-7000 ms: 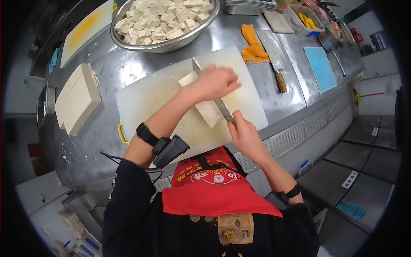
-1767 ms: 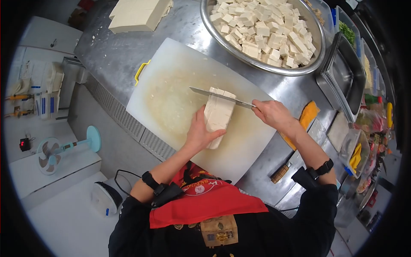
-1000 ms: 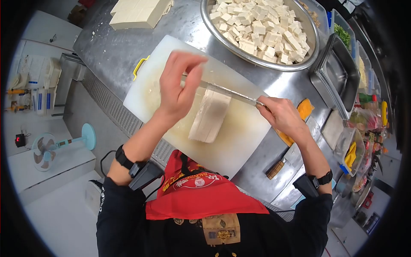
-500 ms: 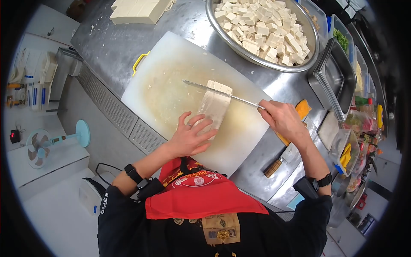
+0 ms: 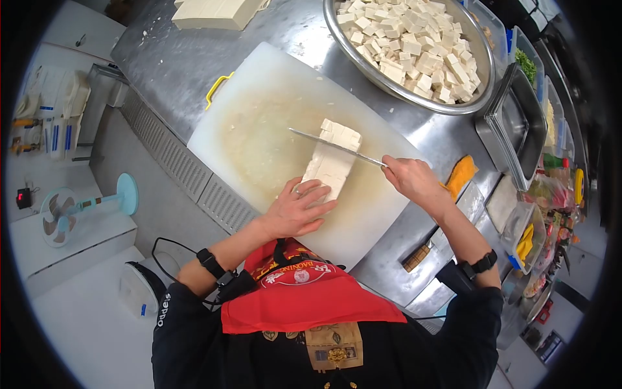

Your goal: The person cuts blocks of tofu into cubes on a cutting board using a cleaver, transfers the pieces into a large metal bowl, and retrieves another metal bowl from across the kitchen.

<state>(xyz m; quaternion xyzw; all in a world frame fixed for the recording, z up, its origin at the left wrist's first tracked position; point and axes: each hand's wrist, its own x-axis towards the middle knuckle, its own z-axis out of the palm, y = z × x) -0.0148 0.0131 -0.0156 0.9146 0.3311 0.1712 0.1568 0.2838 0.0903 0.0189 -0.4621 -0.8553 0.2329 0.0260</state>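
Note:
A pale tofu block [image 5: 330, 165] lies on the white cutting board [image 5: 249, 117], its far end scored by crosswise cuts. My left hand [image 5: 298, 207] rests on the block's near end with its fingers stretched out and slightly apart. My right hand [image 5: 414, 181] is closed around a knife [image 5: 317, 138], whose handle is hidden in the grip. The knife's long thin blade lies across the tofu near the scored end, pointing left.
Tofu cubes fill a large steel bowl [image 5: 484, 97] beyond the board. A larger tofu slab [image 5: 214, 14] sits at the back left. Right of the board are a wooden-handled cleaver [image 5: 416, 257], an orange cloth [image 5: 461, 175] and stacked steel trays [image 5: 515, 123].
My left hand has come down onto the near end of the tofu. The knife blade has shifted slightly toward me along the block, still in my right hand.

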